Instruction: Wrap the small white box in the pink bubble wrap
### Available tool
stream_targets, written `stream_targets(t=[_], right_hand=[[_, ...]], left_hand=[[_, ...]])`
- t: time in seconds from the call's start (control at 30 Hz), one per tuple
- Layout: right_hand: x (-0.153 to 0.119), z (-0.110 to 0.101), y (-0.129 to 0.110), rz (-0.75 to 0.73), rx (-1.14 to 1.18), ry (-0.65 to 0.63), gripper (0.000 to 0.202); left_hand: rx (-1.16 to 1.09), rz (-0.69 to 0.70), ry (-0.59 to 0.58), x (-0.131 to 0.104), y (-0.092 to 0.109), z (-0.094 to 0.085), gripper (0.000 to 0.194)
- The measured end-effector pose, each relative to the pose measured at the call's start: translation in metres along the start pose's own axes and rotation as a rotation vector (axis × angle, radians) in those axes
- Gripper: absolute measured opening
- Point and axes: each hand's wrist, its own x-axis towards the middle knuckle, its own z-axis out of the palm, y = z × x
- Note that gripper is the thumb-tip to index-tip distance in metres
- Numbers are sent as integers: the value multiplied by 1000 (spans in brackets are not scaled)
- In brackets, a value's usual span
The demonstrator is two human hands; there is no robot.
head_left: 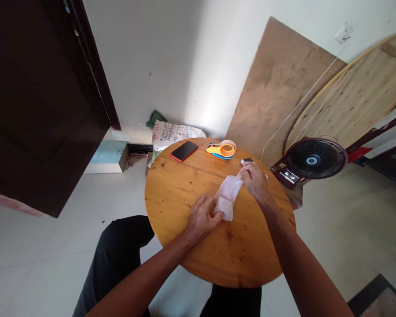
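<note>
A small whitish block-shaped packet (225, 208) lies on the round wooden table (185, 193), at one end of a strip of translucent, crinkled plastic wrap (230, 187). Thumb and fingers of my left hand (203, 216) close around the packet from its left side. At the far end of the strip, my right hand (254, 179) pinches the plastic between thumb and fingertips. The strip stretches across the tabletop between both hands. Just beyond my right fingers is a small white and black object (246, 161), partly covered by the hand, whose kind I cannot make out.
An orange and blue tape dispenser (223, 150) and a red-edged phone (184, 151) lie toward the table's far side. A black fan (313, 159) stands right of the table. Behind are a printed sack (176, 132) and a leaning wooden board (273, 79).
</note>
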Motion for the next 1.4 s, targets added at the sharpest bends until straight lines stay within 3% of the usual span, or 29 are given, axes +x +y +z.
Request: stream_targets(t=[0.23, 0.33, 0.43, 0.6, 0.7, 0.77, 0.87, 1.07, 1.2, 1.33, 1.4], right_hand=[[20, 19, 21, 203, -128, -95, 28], [11, 10, 17, 206, -125, -51, 33], [-6, -7, -1, 204, -136, -32, 34], [-33, -14, -48, 236, -359, -409, 39], [-45, -8, -56, 247, -448, -516, 28], [-55, -7, -48, 262, -414, -504, 25], [-75, -10, -25, 325, -240, -381, 31], [-121, -12, 3, 533, 193, -289, 27], [-129, -12, 1, 548, 310, -233, 35], [-120, -10, -13, 581, 288, -161, 49], [-112, -5, -19, 553, 186, -139, 62]], left_hand=[[-65, 68, -25, 0, 2, -7, 34], [-60, 50, -24, 0, 3, -7, 32], [-39, 76, -45, 0, 5, -6, 35], [11, 142, -42, -1, 5, -2, 46], [2, 185, -30, -1, 2, 1, 38], [-25, 206, -19, -1, -1, 3, 30], [-63, 206, 12, 0, -5, 5, 20], [-107, 58, 76, 2, -7, 2, 12], [-60, 37, 71, 2, -3, -2, 11], [34, 112, 22, 3, 0, 0, 49], [48, 123, 31, 4, -2, 3, 40]])
